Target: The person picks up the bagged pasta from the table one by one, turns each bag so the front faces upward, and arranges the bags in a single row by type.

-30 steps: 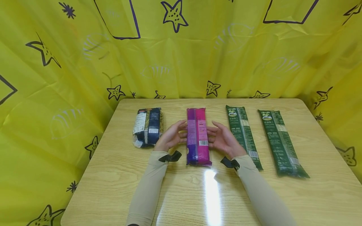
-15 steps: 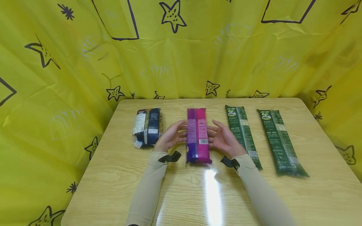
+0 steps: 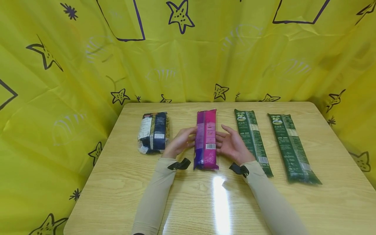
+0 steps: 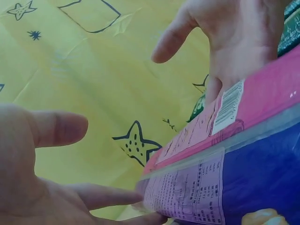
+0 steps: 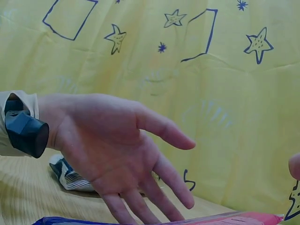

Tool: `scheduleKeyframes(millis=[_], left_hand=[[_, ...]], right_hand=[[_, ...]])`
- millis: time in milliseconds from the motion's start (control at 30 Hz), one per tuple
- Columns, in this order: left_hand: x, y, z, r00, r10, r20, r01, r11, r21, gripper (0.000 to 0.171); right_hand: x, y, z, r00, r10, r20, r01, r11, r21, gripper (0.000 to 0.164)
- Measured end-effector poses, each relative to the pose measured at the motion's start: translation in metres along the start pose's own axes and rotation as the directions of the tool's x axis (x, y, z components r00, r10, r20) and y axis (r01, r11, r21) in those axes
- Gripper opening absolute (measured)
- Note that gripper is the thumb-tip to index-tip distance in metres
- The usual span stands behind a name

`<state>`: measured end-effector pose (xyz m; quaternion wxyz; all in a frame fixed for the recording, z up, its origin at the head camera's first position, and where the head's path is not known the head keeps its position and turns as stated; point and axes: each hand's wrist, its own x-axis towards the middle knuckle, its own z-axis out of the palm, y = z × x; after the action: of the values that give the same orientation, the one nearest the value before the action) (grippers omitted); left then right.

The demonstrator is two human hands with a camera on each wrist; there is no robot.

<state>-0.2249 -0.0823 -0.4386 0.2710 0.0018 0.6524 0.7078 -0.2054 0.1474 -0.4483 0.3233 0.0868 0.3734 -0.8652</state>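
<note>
A long pink and purple food packet (image 3: 207, 138), with a barcode and printed labels, lies between both hands in the head view. My left hand (image 3: 180, 142) is at its left side, fingers straight and thumb raised, fingertips reaching its lower edge. On the opposite side my right hand (image 3: 230, 144) has its fingers extended to the packet's right edge, thumb up and apart. In the left wrist view the packet (image 4: 187, 187) is tilted, its left side lower, with left fingertips against its underside. The right wrist view shows only a strip of the packet below the left palm (image 5: 112, 145).
A clear and dark blue bag of pasta (image 3: 154, 132) lies left of the left hand. Two long green spaghetti packets (image 3: 254, 140) lie to the right, the nearer one partly behind the right wrist. A yellow curtain (image 3: 188, 65) borders the wooden table (image 3: 117, 195).
The packet's far end has swung slightly to the right and its left side has tipped. My left hand has shifted a little to the right with it; the right hand has barely moved.
</note>
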Motion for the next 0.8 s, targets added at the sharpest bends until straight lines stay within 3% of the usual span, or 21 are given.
scheduleKeyframes(millis=[133, 367, 800], left_hand=[[-0.0015, 0.0018, 0.0013, 1.000, -0.002, 0.018, 0.002, 1.000, 0.018, 0.055], [-0.0029, 0.0056, 0.0026, 0.999, -0.022, -0.032, 0.027, 0.990, 0.142, 0.061], [-0.0043, 0.0067, 0.0067, 0.999, -0.024, -0.023, 0.027, 0.987, 0.157, 0.061]], right_hand=[[-0.0013, 0.0000, 0.0004, 1.000, -0.006, 0.006, 0.006, 1.000, -0.012, 0.085], [0.0005, -0.0007, -0.0017, 1.000, -0.005, 0.017, 0.005, 1.000, -0.024, 0.082], [-0.0008, -0.0015, -0.0010, 1.000, -0.002, 0.019, 0.003, 1.000, -0.015, 0.083]])
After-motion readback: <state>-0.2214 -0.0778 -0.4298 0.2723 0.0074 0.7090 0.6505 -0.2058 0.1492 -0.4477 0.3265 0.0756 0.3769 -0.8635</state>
